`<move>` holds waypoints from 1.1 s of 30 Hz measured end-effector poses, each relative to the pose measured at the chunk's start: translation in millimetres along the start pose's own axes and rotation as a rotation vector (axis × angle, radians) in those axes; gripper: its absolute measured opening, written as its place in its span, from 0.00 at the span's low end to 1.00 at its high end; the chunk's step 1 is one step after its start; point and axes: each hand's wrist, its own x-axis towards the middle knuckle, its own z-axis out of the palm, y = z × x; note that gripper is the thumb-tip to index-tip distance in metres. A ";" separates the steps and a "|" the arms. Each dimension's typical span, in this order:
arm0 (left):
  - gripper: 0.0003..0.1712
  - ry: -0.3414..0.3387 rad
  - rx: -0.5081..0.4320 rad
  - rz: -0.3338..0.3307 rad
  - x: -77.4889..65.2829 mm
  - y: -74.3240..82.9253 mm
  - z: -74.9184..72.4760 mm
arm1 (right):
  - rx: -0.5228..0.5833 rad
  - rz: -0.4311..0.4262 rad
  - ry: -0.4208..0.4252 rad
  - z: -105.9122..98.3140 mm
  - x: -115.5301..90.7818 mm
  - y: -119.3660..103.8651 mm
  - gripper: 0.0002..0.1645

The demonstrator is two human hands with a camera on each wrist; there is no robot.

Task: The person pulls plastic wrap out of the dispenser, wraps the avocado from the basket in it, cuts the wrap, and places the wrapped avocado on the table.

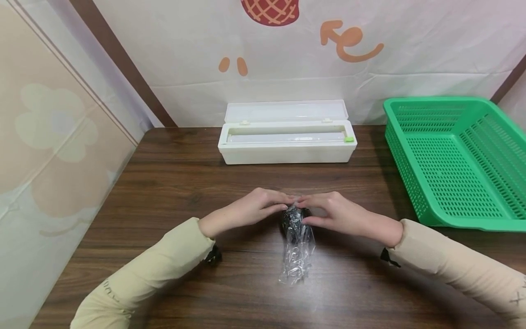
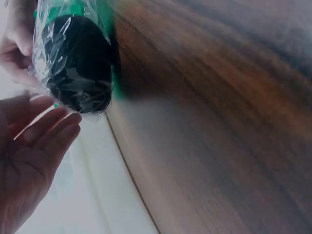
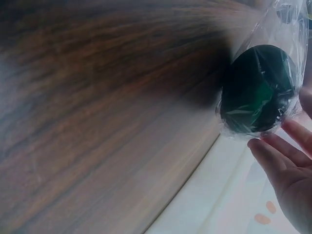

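A dark, oval thing (image 2: pixel 80 63) lies inside crumpled clear cling film (image 1: pixel 297 265) on the table. Its kind is hard to tell through the film, though it looks dark green in the right wrist view. From the left, my left hand (image 1: pixel 256 208) reaches to the far end of the bundle, and its extended fingers touch the film. My right hand (image 1: pixel 341 212) meets it from the right, fingers fairly straight along the top, thumb at the bundle's side. The fingertips of both hands nearly come together over the far end, while the loose film trails toward me.
Behind the hands stands a white cling film dispenser (image 1: pixel 287 155), its clear lid (image 1: pixel 287 111) raised, with a roll (image 1: pixel 287 138) inside and a green slider (image 1: pixel 349 139) at its right. A green plastic basket (image 1: pixel 427 201) sits at the right. Printed cloth (image 1: pixel 185 50) hangs behind the brown wooden table (image 1: pixel 176 173).
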 end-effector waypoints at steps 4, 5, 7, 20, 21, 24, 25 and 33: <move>0.16 0.032 0.008 -0.038 3.2 -0.9 0.2 | -0.010 0.007 -0.019 0.6 1.4 -1.4 0.22; 0.17 0.034 0.010 -0.056 3.9 -0.6 0.7 | -0.011 0.005 -0.020 0.7 1.7 -1.7 0.22; 0.20 0.028 0.023 -0.086 4.9 -0.1 1.8 | -0.017 -0.001 -0.018 1.1 2.1 -1.5 0.22; 0.36 -0.074 0.043 -0.137 8.1 1.7 2.0 | -0.021 -0.060 -0.137 -7.5 6.2 -3.9 0.22; 0.36 -0.081 0.040 -0.141 8.2 2.1 2.1 | -0.016 -0.052 -0.152 -8.0 6.6 -4.4 0.22; 0.36 -0.104 0.026 -0.157 8.2 3.5 2.3 | 0.005 -0.026 -0.191 -8.8 7.2 -6.0 0.23; 0.35 -0.112 0.024 -0.164 8.0 3.9 2.6 | 0.011 -0.023 -0.199 -8.8 7.4 -6.3 0.23; 0.28 -0.103 0.014 -0.207 7.1 5.4 6.0 | -0.002 -0.052 -0.129 -5.3 9.0 -7.1 0.16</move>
